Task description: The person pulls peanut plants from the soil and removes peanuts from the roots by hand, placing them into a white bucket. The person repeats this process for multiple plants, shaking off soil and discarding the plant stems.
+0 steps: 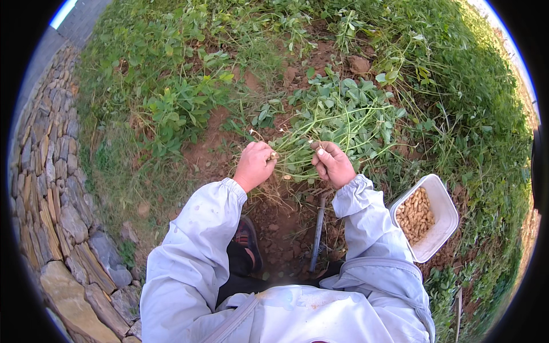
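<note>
An uprooted peanut plant (343, 118) lies before me, its leaves away from me and its pale roots (272, 193) on the near side. At the root end, my left hand (256, 166) has a peanut pod (274, 155) between thumb and fingers. My right hand (333, 165) is beside the green stems, thumb pressed to the forefinger on a thin root strand (312, 141) with a whitish tip. Another pod (287, 177) shows below the stems, between the hands. The right palm's inside is partly hidden.
To the right, a white plastic tub (444, 223) holds many peanut pods (415, 216). A metal-tined tool's handle (318, 233) lies on the soil between my feet, near my shoe (248, 242). A stone wall (64, 210) runs along the left; leafy plants (180, 103) grow ahead.
</note>
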A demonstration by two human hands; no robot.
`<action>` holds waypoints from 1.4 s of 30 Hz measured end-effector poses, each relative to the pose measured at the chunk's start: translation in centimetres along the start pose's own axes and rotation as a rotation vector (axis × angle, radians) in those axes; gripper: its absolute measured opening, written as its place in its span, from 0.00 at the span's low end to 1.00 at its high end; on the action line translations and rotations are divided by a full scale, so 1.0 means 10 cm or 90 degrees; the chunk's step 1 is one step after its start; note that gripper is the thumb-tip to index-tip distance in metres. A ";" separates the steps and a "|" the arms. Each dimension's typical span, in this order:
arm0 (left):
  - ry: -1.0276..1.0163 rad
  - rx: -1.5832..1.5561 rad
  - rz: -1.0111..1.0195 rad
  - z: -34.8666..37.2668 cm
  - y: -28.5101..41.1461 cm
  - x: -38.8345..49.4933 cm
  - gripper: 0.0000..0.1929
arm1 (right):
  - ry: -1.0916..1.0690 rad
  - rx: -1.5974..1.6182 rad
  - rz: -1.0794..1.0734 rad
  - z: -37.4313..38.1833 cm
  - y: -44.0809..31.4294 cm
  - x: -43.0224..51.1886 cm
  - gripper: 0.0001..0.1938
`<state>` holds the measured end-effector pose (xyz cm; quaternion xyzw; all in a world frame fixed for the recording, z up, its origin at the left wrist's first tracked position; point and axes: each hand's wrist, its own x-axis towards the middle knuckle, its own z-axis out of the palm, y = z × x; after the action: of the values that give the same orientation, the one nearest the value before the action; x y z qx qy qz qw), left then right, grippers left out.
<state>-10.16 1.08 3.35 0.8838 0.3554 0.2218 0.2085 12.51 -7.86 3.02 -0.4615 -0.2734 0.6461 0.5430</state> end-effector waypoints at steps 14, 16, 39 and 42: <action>-0.160 -0.010 0.162 -0.35 0.18 -0.29 0.12 | -0.001 -0.033 0.108 -0.20 -0.03 -0.27 0.09; -0.241 -0.110 0.249 -0.46 0.21 -0.57 0.15 | 0.038 -0.079 0.095 -0.35 0.04 -0.35 0.12; -0.357 -0.877 0.123 -0.15 1.22 0.57 0.39 | 0.105 0.494 -0.023 -0.33 -0.45 -0.90 0.26; -0.469 -0.868 0.141 -0.41 1.44 0.59 0.38 | 0.247 0.466 -0.074 -0.55 -0.79 -1.16 0.25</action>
<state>-0.85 -3.31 15.66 0.6073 -0.0419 0.1029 0.7867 20.76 -17.69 10.87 -0.3349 0.0565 0.5700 0.7481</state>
